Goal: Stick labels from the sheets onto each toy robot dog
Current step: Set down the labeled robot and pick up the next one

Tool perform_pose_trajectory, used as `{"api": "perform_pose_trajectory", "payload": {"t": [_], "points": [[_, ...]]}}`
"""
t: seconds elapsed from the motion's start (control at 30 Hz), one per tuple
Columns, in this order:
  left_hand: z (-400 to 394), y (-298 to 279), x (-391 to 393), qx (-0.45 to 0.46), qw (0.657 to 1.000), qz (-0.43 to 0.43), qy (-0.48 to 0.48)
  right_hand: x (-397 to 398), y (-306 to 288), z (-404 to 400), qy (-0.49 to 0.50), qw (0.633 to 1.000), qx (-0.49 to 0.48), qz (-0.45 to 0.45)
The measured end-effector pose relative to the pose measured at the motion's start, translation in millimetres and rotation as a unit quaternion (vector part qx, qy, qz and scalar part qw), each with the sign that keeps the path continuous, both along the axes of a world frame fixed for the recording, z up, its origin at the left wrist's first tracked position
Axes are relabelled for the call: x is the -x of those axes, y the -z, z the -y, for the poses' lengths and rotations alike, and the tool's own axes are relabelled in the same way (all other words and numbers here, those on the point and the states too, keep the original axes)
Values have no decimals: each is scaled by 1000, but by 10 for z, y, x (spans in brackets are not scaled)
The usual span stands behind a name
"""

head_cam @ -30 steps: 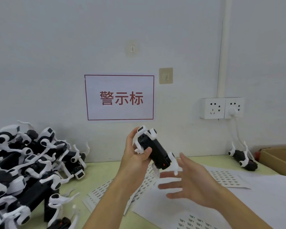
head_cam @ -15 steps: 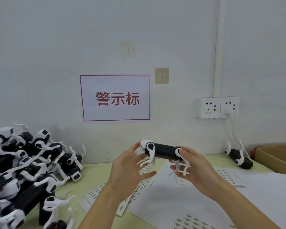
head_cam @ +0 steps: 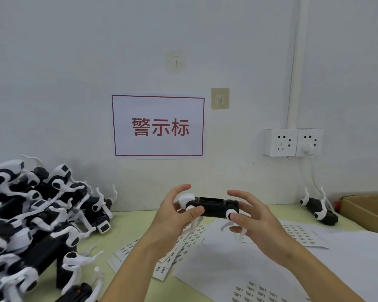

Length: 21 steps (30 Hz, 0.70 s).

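both hands grasp toy robot dog (head_cam: pixel 212 207) by its ends, level above label sheets (head_cam: pixel 183 238). left hand (head_cam: pixel 172 216) pinches head end, right hand (head_cam: pixel 253 219) pinches rear hip joint. advice: steady body with one hand, keep flat black face toward you, free other hand to peel label.

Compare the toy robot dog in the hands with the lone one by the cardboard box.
The held toy robot dog is off the table, level between the left hand and right hand; the lone toy robot dog lies untouched on the table, legs up. The held one is central; the lone one lies far right, under the wall sockets. Both have black bodies and white legs.
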<state>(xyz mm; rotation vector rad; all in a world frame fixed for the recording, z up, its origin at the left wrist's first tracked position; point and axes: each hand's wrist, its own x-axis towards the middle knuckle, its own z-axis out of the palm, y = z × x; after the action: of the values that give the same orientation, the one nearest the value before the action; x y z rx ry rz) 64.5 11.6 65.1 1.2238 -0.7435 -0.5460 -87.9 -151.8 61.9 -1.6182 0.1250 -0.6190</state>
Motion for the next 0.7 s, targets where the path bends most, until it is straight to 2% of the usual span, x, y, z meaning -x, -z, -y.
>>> {"api": "perform_pose_trajectory", "payload": {"t": [0.4, 0.5, 0.6, 0.7], "points": [[-24, -1, 35, -15, 998, 60, 3, 23, 31, 64, 29, 997, 66, 2], [-52, -14, 14, -61, 994, 87, 25, 11, 69, 61, 34, 998, 61, -2], [-89, -42, -5, -127, 979, 151, 53, 1, 116, 71, 10, 999, 44, -15], [-75, -60, -2, -165, 967, 188, 42, -8, 162, 96, -14, 999, 12, -27]]}}
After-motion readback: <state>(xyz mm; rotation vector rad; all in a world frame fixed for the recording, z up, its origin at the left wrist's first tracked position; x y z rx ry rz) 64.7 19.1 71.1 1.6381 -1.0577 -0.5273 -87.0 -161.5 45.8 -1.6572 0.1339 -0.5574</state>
